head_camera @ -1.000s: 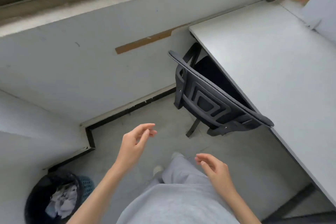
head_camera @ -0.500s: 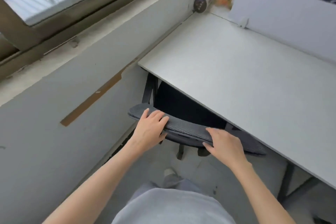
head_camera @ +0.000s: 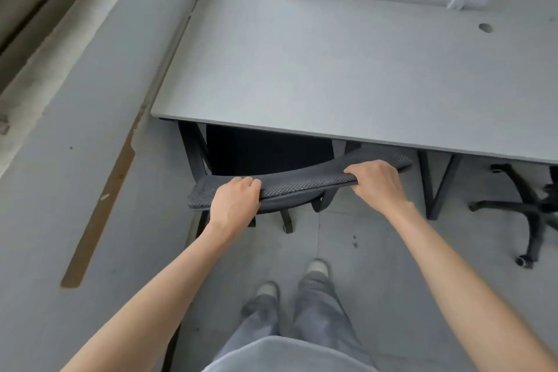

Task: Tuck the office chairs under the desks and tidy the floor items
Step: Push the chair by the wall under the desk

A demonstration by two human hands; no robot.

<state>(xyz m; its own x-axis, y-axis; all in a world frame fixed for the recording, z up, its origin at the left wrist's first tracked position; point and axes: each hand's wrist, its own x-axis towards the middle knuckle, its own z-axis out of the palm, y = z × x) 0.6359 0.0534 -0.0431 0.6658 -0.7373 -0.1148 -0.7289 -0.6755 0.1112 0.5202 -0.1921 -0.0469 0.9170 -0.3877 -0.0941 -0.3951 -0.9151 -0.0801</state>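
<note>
both hands, left hand (head_camera: 234, 201) and right hand (head_camera: 376, 183), are clenched on the mesh chair back (head_camera: 302, 186). we push evenly, straight under the desk (head_camera: 332, 78), clear of the desk leg (head_camera: 193, 151).

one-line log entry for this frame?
step: tuck chair | left hand: grip on chair backrest | right hand: grip on backrest | seat: under desk

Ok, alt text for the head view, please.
Both hands, left hand and right hand, grip the top edge of a mesh chair back at the grey desk; a second chair base stands to the right.
</note>
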